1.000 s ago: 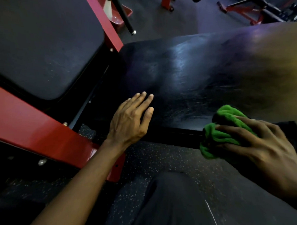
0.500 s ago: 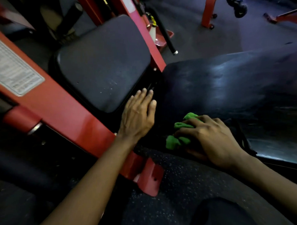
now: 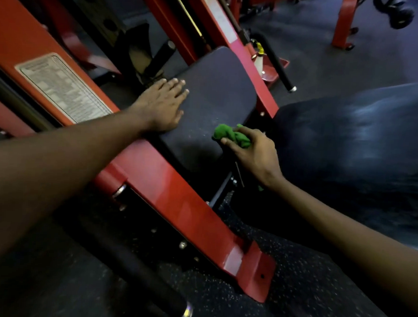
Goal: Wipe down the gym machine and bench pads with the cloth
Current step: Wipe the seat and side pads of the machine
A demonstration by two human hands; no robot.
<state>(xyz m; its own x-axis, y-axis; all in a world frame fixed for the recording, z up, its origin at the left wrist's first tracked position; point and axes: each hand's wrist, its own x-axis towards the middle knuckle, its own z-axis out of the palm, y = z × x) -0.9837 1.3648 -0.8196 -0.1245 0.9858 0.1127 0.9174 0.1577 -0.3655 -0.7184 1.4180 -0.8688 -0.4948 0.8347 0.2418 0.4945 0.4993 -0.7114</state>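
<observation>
A small black seat pad [image 3: 220, 91] sits in the red machine frame [image 3: 177, 200] at the centre. My left hand [image 3: 163, 103] lies flat on the pad's left side, fingers straight. My right hand [image 3: 251, 153] grips a bunched green cloth [image 3: 230, 135] at the pad's near right corner. To the right lies a larger black bench pad [image 3: 361, 150] with a streaky sheen.
A printed label plate [image 3: 62, 87] is fixed to the red beam at left. A black padded bar with a chrome end [image 3: 138, 272] runs along the floor near me. A spray bottle [image 3: 259, 61] stands behind the seat. Speckled rubber floor [image 3: 256, 311] lies below.
Both hands have shifted left from the large bench pad to the small seat pad. The left hand now lies flat on the seat, and the cloth has come to its corner.
</observation>
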